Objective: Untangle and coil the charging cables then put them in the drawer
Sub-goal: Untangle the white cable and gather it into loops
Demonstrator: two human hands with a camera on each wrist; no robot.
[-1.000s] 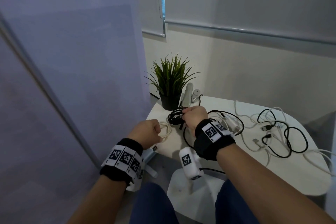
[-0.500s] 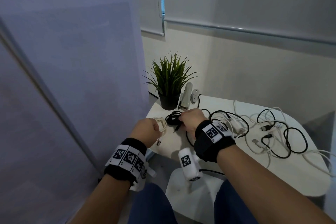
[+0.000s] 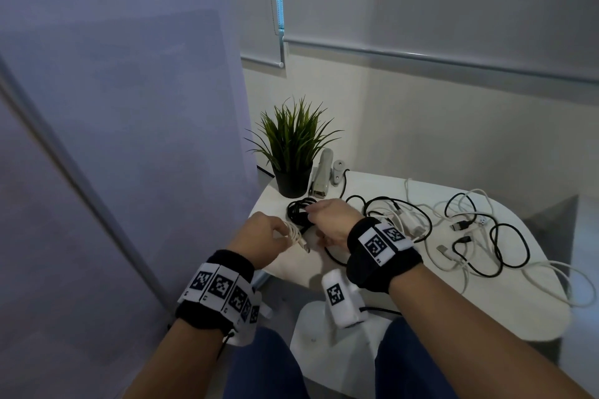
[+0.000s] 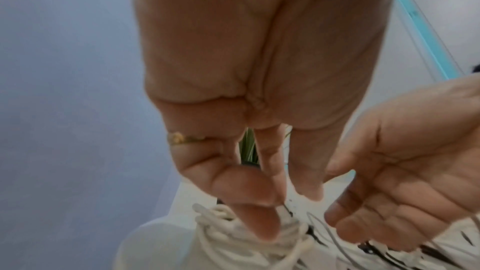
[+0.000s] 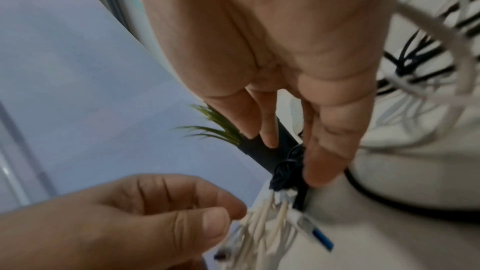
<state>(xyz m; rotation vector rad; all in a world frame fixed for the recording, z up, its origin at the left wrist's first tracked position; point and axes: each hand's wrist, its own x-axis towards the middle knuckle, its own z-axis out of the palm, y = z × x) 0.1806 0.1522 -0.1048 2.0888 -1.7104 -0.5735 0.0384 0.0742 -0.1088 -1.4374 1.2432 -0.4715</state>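
The left hand (image 3: 259,238) pinches a small coiled white cable (image 3: 295,234) between thumb and fingers at the near left corner of the white table (image 3: 372,272). The right hand (image 3: 330,220) rests beside it, fingers bent down onto a coiled black cable (image 3: 299,212); whether it truly grips that coil cannot be told. Further right, well apart from both hands, loose black and white cables (image 3: 479,236) lie tangled across the tabletop. No drawer is in view. The cables appear light, limp and springy; a coil is likely to unwind if released, so hold is best taken across the bundled loops, not at a plug. The right wrist view shows a blue-tipped connector (image 5: 318,233) hanging off the white coil, which the head view renders only as a small metal end. The head view alone shows the potted plant (image 3: 293,152), the stapler (image 3: 322,176) and the extent of the remaining tangle.
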